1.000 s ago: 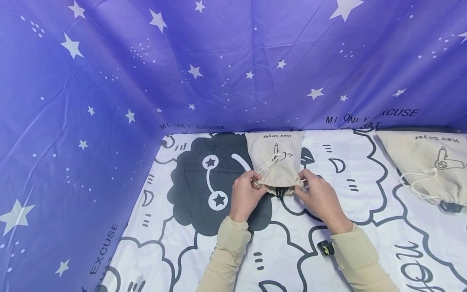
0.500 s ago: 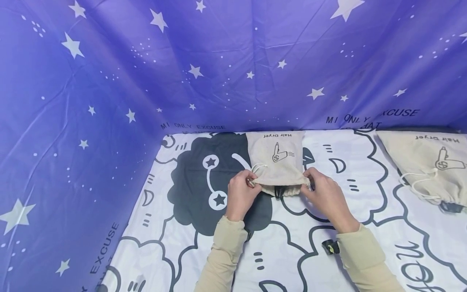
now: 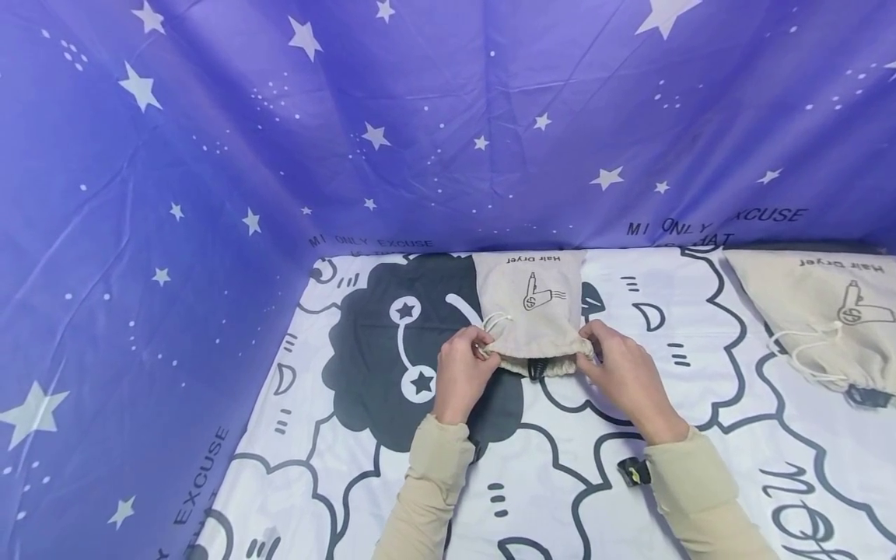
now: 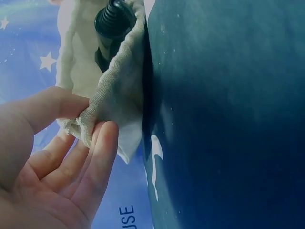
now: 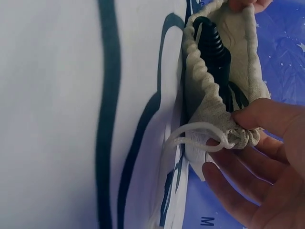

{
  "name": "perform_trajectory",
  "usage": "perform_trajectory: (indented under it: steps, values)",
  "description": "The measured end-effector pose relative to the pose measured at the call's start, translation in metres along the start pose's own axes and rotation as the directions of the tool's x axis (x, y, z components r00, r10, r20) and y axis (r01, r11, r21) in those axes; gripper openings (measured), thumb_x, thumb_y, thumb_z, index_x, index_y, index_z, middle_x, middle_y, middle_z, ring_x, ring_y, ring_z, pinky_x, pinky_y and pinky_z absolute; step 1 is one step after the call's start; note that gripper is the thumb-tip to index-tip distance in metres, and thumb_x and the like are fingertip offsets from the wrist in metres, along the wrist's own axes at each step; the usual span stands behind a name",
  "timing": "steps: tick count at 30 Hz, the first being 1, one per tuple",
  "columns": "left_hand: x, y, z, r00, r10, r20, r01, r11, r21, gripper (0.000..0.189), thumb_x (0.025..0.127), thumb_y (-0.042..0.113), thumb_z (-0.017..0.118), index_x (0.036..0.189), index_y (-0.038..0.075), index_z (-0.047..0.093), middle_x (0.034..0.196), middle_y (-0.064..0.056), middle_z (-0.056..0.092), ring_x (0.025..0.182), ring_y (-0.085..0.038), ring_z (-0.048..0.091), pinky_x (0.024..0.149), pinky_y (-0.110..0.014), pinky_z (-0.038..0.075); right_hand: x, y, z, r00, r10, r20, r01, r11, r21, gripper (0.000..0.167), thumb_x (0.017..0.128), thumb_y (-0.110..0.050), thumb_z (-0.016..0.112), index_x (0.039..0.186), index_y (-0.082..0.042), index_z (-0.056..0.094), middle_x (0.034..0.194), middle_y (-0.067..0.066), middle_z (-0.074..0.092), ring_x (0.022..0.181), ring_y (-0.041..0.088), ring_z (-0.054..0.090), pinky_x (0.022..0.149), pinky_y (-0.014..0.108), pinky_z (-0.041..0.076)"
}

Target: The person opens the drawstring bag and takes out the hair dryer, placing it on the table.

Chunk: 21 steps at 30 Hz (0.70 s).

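A beige drawstring bag (image 3: 535,330) printed "Hair Dryer" lies on the patterned cloth, its mouth toward me and spread wide. My left hand (image 3: 463,373) pinches one corner of the gathered mouth between thumb and fingers. At the opposite corner, my right hand (image 3: 626,377) pinches the hem, where a white drawstring loop (image 5: 200,129) hangs out. Inside the bag lies a black handle with a ribbed cord sleeve (image 5: 217,59), also visible in the left wrist view as a dark ribbed piece (image 4: 112,33). The rest of that black object is hidden by the fabric.
A second "Hair Dryer" bag (image 3: 819,303) lies at the far right, with something black (image 3: 868,397) poking from its mouth. Purple star-printed curtains (image 3: 420,117) rise behind and to the left. Black-and-white cartoon cloth (image 3: 392,498) covers the surface.
Both hands have moved slightly apart, stretching the bag's mouth wider. The drawstring that lay over the printed dryer has slipped toward the left corner. Over the last half second almost nothing moves.
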<state>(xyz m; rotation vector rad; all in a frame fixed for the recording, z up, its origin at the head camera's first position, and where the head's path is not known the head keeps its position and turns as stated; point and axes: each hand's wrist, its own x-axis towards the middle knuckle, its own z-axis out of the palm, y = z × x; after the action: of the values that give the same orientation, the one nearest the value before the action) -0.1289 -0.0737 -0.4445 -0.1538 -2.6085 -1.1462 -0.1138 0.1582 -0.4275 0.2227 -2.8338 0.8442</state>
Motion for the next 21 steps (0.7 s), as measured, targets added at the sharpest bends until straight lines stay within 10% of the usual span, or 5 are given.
perform_trajectory:
  steps: [21]
  values:
    - [0.0, -0.009, -0.01, 1.0, -0.003, -0.001, 0.003, 0.999, 0.042, 0.017, 0.072, 0.001, 0.075, 0.084, 0.012, 0.07, 0.075, 0.002, 0.062, 0.066, -0.012, 0.056, 0.061, -0.025, 0.044, -0.006, 0.017, -0.006, 0.998, -0.018, -0.064, 0.019, 1.0, 0.0, 0.016, 0.081, 0.0, 0.067, 0.096, -0.004, 0.064, 0.092, 0.02, 0.073, 0.085, 0.041, 0.069, 0.072, 0.056, 0.049]
